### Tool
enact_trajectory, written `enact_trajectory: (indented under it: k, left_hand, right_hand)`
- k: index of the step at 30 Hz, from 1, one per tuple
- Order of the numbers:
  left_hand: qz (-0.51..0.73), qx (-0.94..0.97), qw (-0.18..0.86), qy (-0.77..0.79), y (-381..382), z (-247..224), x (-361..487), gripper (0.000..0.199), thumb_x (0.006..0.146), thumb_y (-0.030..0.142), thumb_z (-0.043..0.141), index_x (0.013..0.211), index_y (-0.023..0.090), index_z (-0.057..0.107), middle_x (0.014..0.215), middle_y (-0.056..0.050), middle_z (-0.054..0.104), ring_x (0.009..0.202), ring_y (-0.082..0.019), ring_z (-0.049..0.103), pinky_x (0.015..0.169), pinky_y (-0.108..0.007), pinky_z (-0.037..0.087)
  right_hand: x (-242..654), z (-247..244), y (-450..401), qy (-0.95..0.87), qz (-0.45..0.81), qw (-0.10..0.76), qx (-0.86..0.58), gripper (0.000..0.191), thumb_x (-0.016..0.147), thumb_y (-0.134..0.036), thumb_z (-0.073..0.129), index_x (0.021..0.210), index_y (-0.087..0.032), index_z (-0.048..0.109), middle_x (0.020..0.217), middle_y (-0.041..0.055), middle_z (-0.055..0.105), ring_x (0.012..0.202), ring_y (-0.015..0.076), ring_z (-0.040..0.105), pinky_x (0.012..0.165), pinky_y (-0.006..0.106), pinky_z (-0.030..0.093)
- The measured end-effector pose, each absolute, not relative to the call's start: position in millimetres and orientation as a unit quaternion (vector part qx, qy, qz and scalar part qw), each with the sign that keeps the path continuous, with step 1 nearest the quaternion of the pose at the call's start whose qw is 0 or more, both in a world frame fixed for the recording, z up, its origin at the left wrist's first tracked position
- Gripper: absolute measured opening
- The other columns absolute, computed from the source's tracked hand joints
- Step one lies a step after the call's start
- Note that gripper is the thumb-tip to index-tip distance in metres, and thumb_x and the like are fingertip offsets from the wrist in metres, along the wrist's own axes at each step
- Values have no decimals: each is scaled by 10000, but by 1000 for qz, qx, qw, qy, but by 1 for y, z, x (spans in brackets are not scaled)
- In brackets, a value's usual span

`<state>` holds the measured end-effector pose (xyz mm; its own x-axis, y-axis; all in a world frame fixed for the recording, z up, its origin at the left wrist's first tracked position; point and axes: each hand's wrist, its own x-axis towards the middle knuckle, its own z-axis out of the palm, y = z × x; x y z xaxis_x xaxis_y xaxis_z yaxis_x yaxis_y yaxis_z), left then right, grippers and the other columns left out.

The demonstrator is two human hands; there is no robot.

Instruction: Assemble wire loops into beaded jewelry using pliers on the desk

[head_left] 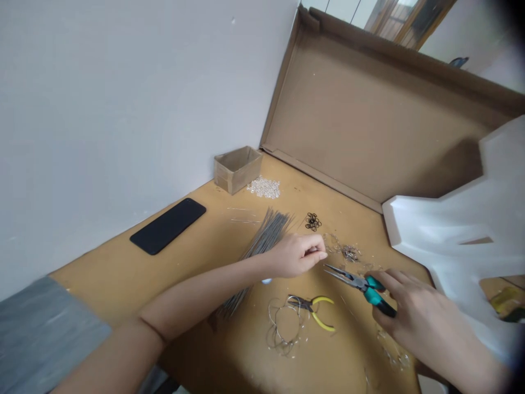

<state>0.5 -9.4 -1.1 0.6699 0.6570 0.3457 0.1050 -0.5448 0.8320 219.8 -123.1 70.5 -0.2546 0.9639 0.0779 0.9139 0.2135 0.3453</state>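
My left hand [298, 254] is closed in a pinch above the middle of the table, its thumb pressed to the curled fingers. What sits in that pinch is too small to make out. Green-and-black needle-nose pliers [356, 283] are in my right hand [422, 309], their jaws slightly parted and pointing at the left fingertips without touching them. Under my left wrist lies a bundle of thin grey wires [266, 232]. Closer to me, yellow-handled pliers [315, 312] rest beside loops of bent wire [283, 328].
A small cardboard box [232, 178] stands by the wall near a pile of clear beads [266, 187]. A black phone [168, 225] lies at left. Black rings [313, 221] and small metal pieces [350, 253] lie beyond my hands. A large cardboard tray [369, 115] and white foam [435, 230] border the table.
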Motion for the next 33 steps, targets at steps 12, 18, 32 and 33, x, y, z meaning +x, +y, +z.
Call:
enact_trajectory:
  k: [12,18,32,33]
  left_hand:
    - [308,827,409,232,-11,4,-1,149,843,269,463,761,175,545,589,53,475,547,-77,411,564,-199,306]
    - [298,840,390,232,-13,5,-2,139,847,262,457,779,182,547,601,48,489,554,-82,422,559,-201,301]
    - [318,742,554,202,-4,-4,3,161,833,299,487,752,161,505,592,56,425,545,-70,383,539,-197,308]
    - [310,715,597,191,-2,-5,3,166,824,306,502,750,158,497,588,61,413,533,-64,374,527,-193,309]
  right_hand:
    - [219,68,-123,784,170,66,593,311,676,-250,545,984,-245,585,858,10,687,574,194,647,456,282,426]
    - [221,67,-122,783,164,84,594,308,660,-206,533,959,-256,588,731,-4,687,521,213,639,414,276,360]
    - [227,55,-124,742,28,75,666,235,735,-260,508,962,-271,570,679,-20,661,581,190,641,482,254,390]
    - [229,48,-125,729,13,80,679,204,755,-266,489,940,-269,573,644,-21,652,569,191,637,476,251,381]
